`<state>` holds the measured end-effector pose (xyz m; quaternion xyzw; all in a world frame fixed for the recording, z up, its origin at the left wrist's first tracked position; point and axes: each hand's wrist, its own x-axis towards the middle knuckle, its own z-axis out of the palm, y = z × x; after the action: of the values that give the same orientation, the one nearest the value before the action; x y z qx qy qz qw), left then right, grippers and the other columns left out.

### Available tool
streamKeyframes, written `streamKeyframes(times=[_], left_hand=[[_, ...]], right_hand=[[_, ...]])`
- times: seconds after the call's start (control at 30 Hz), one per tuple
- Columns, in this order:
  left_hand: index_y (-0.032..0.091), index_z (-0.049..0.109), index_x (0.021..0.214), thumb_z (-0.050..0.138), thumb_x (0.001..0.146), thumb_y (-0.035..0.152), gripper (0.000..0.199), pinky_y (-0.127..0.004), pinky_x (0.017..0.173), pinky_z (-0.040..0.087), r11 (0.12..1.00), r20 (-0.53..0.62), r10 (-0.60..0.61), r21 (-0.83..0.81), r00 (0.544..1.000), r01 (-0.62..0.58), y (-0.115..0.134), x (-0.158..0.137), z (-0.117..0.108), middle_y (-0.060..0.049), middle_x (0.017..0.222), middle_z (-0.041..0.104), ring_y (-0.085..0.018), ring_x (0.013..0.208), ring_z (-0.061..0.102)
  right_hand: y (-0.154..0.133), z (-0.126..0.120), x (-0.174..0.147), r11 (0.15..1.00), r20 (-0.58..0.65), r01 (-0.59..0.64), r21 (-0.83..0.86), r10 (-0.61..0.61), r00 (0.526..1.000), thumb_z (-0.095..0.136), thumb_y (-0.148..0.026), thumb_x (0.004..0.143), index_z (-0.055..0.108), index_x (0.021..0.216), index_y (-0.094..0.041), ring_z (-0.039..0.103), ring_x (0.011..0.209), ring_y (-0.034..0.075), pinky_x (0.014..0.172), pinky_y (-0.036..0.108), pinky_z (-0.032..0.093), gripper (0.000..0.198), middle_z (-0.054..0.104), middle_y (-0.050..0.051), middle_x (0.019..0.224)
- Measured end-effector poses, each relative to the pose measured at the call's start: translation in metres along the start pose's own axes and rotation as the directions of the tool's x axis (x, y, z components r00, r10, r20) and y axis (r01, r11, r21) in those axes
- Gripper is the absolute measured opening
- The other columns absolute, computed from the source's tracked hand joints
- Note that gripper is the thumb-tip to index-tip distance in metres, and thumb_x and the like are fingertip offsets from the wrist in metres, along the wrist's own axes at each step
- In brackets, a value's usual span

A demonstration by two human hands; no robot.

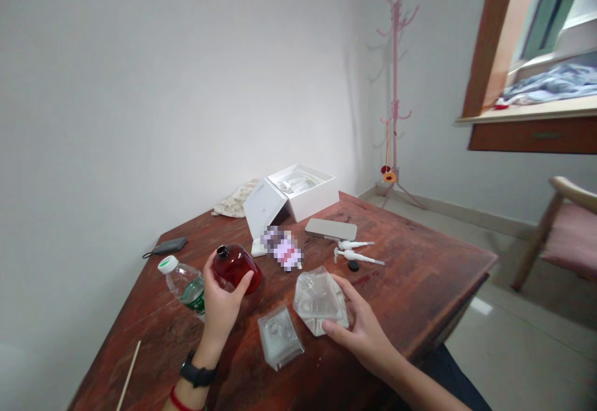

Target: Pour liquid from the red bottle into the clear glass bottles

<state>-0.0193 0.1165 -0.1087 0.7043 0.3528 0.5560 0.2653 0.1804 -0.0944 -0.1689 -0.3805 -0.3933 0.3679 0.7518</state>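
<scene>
Landmark: clear tray (280,341), lying on the wooden table (420,255).

Item 1: red bottle (236,266), left of and beyond the tray, tilted, neck uncapped. Left hand (221,299) curls around its body, thumb against the right side, other fingers largely hidden; whether the base touches the table, cannot tell. Handling, by judgement: stiff, smooth, probably slippery, breakable if glass; best taken around the wide body, not the short neck.

Item 2: clear container (317,296), right of and beyond the tray. Right hand (364,330) clasps its right side between thumb and fingers. Handling, by judgement: light, thin-walled, easily dented; light pressure at the edges suits.

Surroundings: water bottle (190,288), left of the tray, crowding the left hand, likely the chief obstacle; 2 white pump heads (357,255) and 1 black cap (353,265), beyond and right; grey slab (331,229) and open white box (318,203), farther beyond.
</scene>
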Motion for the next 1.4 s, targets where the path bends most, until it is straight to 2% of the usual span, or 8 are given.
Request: streamKeyframes(times=[0.2,0.33,0.43,0.53,0.57,0.83,1.03,1.4], left_hand=[[0.027,0.06,0.151,0.104,0.067,0.054,0.1,-0.059,0.114,0.06,0.989,0.195,0.117,0.066,0.974,-0.132,0.062,-0.044,-0.058,-0.015,0.154,0.062,-0.043,0.134,0.069],[0.03,0.056,0.159,0.109,0.061,0.053,0.114,-0.056,0.099,0.069,0.989,0.349,0.022,-0.144,0.937,0.031,0.061,-0.102,-0.076,-0.017,0.138,0.073,-0.046,0.125,0.075],[0.036,0.059,0.158,0.101,0.08,0.05,0.089,-0.053,0.093,0.07,0.964,0.582,0.015,-0.226,0.813,0.143,0.053,-0.134,-0.054,-0.013,0.119,0.082,-0.04,0.109,0.082],[0.038,0.063,0.154,0.096,0.085,0.05,0.077,-0.048,0.09,0.071,0.902,0.811,0.143,-0.342,0.567,0.262,0.052,-0.141,-0.021,-0.011,0.121,0.083,-0.036,0.105,0.084],[0.038,0.065,0.152,0.092,0.09,0.051,0.069,-0.047,0.093,0.07,0.886,0.818,0.173,-0.373,0.549,0.277,0.054,-0.14,-0.013,-0.01,0.125,0.083,-0.035,0.107,0.084],[0.029,0.049,0.164,0.084,0.097,0.044,0.077,-0.049,0.119,0.057,0.959,0.764,0.249,-0.282,0.595,-0.039,0.046,-0.14,-0.011,-0.015,0.153,0.07,-0.037,0.138,0.07],[0.033,0.008,0.178,0.103,0.079,0.045,0.138,-0.056,0.116,0.06,0.947,0.657,0.32,-0.215,0.682,-0.238,0.03,-0.156,-0.009,-0.021,0.165,0.058,-0.044,0.143,0.066],[0.025,0.027,0.175,0.096,0.085,0.036,0.114,-0.062,0.118,0.058,0.994,0.546,0.101,-0.089,0.832,-0.062,0.025,-0.126,-0.009,-0.021,0.159,0.063,-0.044,0.142,0.066]], right_hand=[[-0.005,-0.001,0.0,0.998,-0.006,-0.018,-0.064,0.017,1.0,0.095,-0.05,0.081,0.052,0.144,-0.025,0.081,0.115,0.036,0.097,0.044,0.066,0.08,0.08,0.018,0.131],[-0.004,-0.008,-0.001,0.991,0.011,-0.033,-0.127,0.034,0.999,0.095,-0.049,0.082,0.051,0.144,-0.025,0.082,0.116,0.036,0.098,0.044,0.066,0.08,0.081,0.017,0.132],[-0.005,-0.013,-0.001,0.982,0.001,-0.029,-0.189,0.03,1.0,0.093,-0.047,0.085,0.051,0.146,-0.025,0.082,0.116,0.036,0.099,0.044,0.067,0.077,0.081,0.017,0.133],[-0.006,-0.014,-0.001,0.971,-0.052,-0.018,-0.238,0.006,0.999,0.093,-0.05,0.085,0.054,0.144,-0.025,0.083,0.111,0.035,0.095,0.043,0.068,0.075,0.082,0.015,0.13],[-0.006,-0.013,-0.001,0.969,-0.08,-0.013,-0.249,-0.007,0.997,0.093,-0.052,0.084,0.056,0.143,-0.026,0.083,0.11,0.035,0.094,0.042,0.068,0.074,0.082,0.015,0.129],[-0.005,-0.016,0.002,0.965,-0.179,-0.026,-0.261,-0.022,0.984,0.095,-0.053,0.08,0.061,0.141,-0.025,0.08,0.115,0.036,0.098,0.042,0.065,0.076,0.081,0.013,0.133],[-0.002,-0.026,0.003,0.971,-0.129,-0.018,-0.24,-0.014,0.992,0.092,-0.049,0.086,0.061,0.144,-0.026,0.079,0.118,0.035,0.101,0.041,0.064,0.069,0.082,0.012,0.133],[-0.001,-0.025,0.003,0.976,-0.15,-0.037,-0.215,0.005,0.989,0.092,-0.055,0.083,0.061,0.144,-0.025,0.079,0.118,0.037,0.099,0.043,0.064,0.074,0.082,0.013,0.132]])
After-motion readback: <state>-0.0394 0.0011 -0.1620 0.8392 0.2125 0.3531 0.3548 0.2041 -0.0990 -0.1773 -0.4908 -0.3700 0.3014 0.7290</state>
